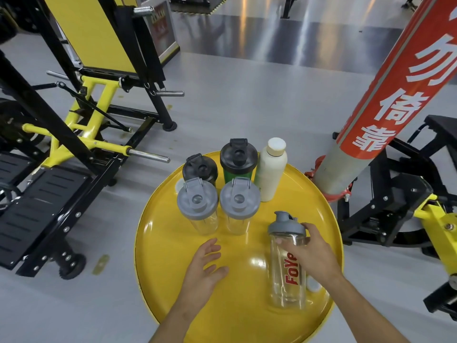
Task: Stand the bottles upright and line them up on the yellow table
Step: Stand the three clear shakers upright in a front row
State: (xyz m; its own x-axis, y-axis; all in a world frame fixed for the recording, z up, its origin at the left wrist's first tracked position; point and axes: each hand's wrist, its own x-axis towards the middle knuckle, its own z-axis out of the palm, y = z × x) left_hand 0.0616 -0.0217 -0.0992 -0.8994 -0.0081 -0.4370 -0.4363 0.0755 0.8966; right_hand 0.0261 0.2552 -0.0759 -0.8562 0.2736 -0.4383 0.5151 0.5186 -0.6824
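Observation:
On the round yellow table (163,246) several bottles stand upright in two rows. At the back are a black shaker (199,169), a green shaker with a black lid (238,159) and a cream bottle (271,169). In front of them stand two clear shakers with grey lids (197,205) (239,204). At the front right a clear shaker with red lettering (286,266) is upright, and my right hand (311,253) grips its upper part below the grey lid. My left hand (205,266) hovers open over the table's middle, holding nothing.
A red-wrapped pillar (385,100) leans in right behind the table. Yellow and black gym machines stand to the left (81,134) and to the right (400,204). A small white cap (314,285) lies on the table by the lettered shaker.

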